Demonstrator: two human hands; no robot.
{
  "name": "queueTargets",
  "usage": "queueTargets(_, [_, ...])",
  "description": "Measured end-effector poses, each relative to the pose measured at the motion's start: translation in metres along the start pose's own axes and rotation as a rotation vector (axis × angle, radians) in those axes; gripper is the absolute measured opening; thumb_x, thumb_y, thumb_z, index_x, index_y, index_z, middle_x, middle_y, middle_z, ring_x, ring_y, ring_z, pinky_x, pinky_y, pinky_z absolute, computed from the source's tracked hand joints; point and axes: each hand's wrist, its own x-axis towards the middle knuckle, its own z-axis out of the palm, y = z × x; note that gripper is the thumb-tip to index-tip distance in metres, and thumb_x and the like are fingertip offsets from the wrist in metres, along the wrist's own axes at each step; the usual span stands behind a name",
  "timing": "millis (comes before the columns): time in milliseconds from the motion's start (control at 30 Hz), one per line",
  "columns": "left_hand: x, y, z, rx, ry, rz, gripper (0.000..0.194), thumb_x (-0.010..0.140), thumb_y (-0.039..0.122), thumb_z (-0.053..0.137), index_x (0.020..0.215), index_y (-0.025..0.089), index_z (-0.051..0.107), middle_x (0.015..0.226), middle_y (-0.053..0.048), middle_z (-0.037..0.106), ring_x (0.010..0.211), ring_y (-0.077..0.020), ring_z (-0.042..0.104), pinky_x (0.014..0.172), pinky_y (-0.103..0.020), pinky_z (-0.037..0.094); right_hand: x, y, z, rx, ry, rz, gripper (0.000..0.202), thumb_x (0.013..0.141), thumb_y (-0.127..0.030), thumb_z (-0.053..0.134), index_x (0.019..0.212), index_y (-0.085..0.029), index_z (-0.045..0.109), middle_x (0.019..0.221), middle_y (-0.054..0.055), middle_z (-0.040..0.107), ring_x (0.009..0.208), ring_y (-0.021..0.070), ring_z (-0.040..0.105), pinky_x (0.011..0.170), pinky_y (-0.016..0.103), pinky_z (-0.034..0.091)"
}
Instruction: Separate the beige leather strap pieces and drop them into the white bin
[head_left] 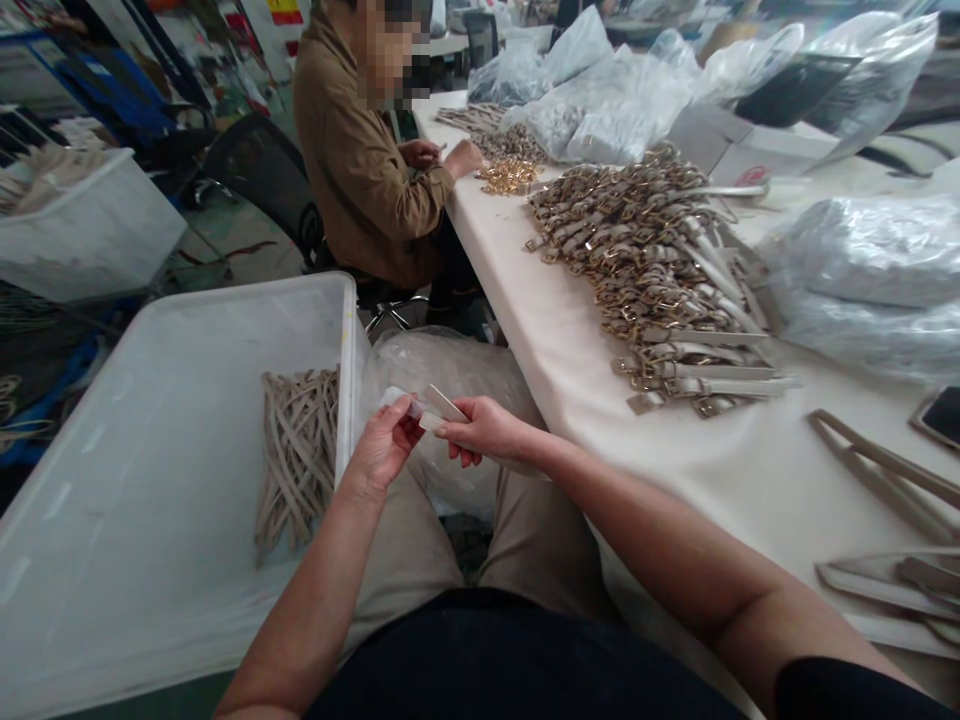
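Left hand (388,445) and right hand (484,425) meet over the lap (536,530), right one gripping a pale strap (444,402) between thumb and fingers, left one pinching a whitish bit (414,408) by its end, too small to make out. Guessing they're that close for fine control. Biggest stuff: table (592,410) on the right, plastic tub (112,470) on the left, probably for easy reach. Heap of buckled straps (637,260) on the table, buckles mostly facing the edge, maybe to avoid tangles. Plain strips (300,450) lie bunched by the tub's near wall. Tiniest: gold bits (510,177) beside a co-worker's hand (463,158), likely piled so they don't scatter.
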Motion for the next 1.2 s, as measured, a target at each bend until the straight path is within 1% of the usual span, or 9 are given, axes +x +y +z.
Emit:
queueTargets(200, [0.002,-0.003,-0.002,0.034,-0.032,0.007,0.038,0.053,0.024,0.097,0.076,0.014,0.069,0.071,0.001,0.072,0.064,-0.0114,0.066,0.063,-0.022,0.053,0.003,0.002,0.000,-0.024,0.031,-0.002,0.014,0.096,-0.019,0.063,0.086,-0.017,0.053,0.055,-0.006,0.062,0.040,0.0075,0.057,0.037,0.015,0.044])
queueTargets(333, [0.002,-0.006,-0.005,0.089,-0.049,0.022,0.047,0.044,0.031,0.100,0.077,0.014,0.071,0.071,0.001,0.072,0.065,-0.0108,0.065,0.063,-0.021,0.052,0.003,0.001,-0.001,-0.046,0.053,0.009,0.013,0.096,-0.018,0.062,0.085,-0.017,0.054,0.056,-0.006,0.062,0.040,0.0078,0.057,0.037,0.015,0.044])
queueTargets(633, [-0.005,-0.030,-0.004,0.137,-0.082,0.023,0.043,0.048,0.033,0.099,0.076,0.012,0.073,0.070,-0.001,0.071,0.063,-0.0112,0.063,0.061,-0.021,0.049,0.004,0.003,-0.002,-0.086,0.036,0.008,0.022,0.093,-0.028,0.069,0.082,-0.016,0.053,0.059,-0.004,0.064,0.044,0.0084,0.060,0.039,0.016,0.046])
queueTargets(700, [-0.002,-0.027,-0.008,0.099,-0.049,0.027,0.042,0.048,0.031,0.098,0.075,0.012,0.072,0.068,-0.001,0.070,0.061,-0.0112,0.063,0.059,-0.021,0.050,0.003,0.003,-0.008,-0.061,-0.025,0.005,0.020,0.092,-0.029,0.069,0.088,-0.016,0.054,0.066,-0.003,0.068,0.048,0.0090,0.063,0.042,0.016,0.049])
queueTargets(800, [0.007,-0.009,-0.018,0.034,0.061,0.055,0.037,0.050,0.024,0.097,0.074,0.013,0.071,0.065,0.001,0.069,0.056,-0.0102,0.061,0.056,-0.020,0.051,-0.001,0.000,-0.020,-0.095,-0.106,0.026,0.017,0.091,-0.028,0.069,0.092,-0.016,0.057,0.072,-0.001,0.071,0.049,0.0087,0.064,0.043,0.016,0.050])
queueTargets(933, [0.011,0.004,-0.025,-0.015,0.143,0.065,0.031,0.056,0.018,0.094,0.076,0.014,0.070,0.063,0.001,0.067,0.055,-0.0094,0.061,0.055,-0.020,0.052,-0.003,-0.003,-0.025,-0.220,-0.011,0.005,0.016,0.091,-0.026,0.066,0.085,-0.016,0.057,0.069,-0.001,0.070,0.044,0.0069,0.058,0.040,0.015,0.045])
queueTargets(1033, [0.005,-0.012,-0.016,0.008,0.053,0.015,0.037,0.052,0.024,0.097,0.074,0.014,0.070,0.066,0.001,0.068,0.058,-0.0103,0.061,0.057,-0.021,0.052,0.000,0.001,-0.017,-0.247,0.036,-0.033,0.021,0.090,-0.033,0.069,0.084,-0.016,0.056,0.067,-0.001,0.068,0.043,0.0069,0.058,0.039,0.015,0.044])
queueTargets(1133, [-0.003,-0.031,-0.003,0.071,-0.068,0.031,0.045,0.046,0.035,0.099,0.072,0.012,0.072,0.069,-0.002,0.069,0.060,-0.0104,0.060,0.057,-0.021,0.050,0.002,0.004,-0.010,-0.232,0.036,-0.069,0.031,0.088,-0.044,0.069,0.084,-0.017,0.055,0.068,-0.001,0.067,0.044,0.0076,0.058,0.040,0.017,0.044])
queueTargets(1200, [-0.007,-0.031,0.000,0.117,-0.051,0.090,0.048,0.043,0.040,0.099,0.072,0.012,0.073,0.068,-0.002,0.069,0.059,-0.0089,0.058,0.057,-0.020,0.048,-0.001,0.003,-0.011,-0.215,0.001,-0.076,0.033,0.087,-0.048,0.067,0.086,-0.017,0.055,0.070,0.000,0.068,0.045,0.0084,0.058,0.041,0.018,0.045])
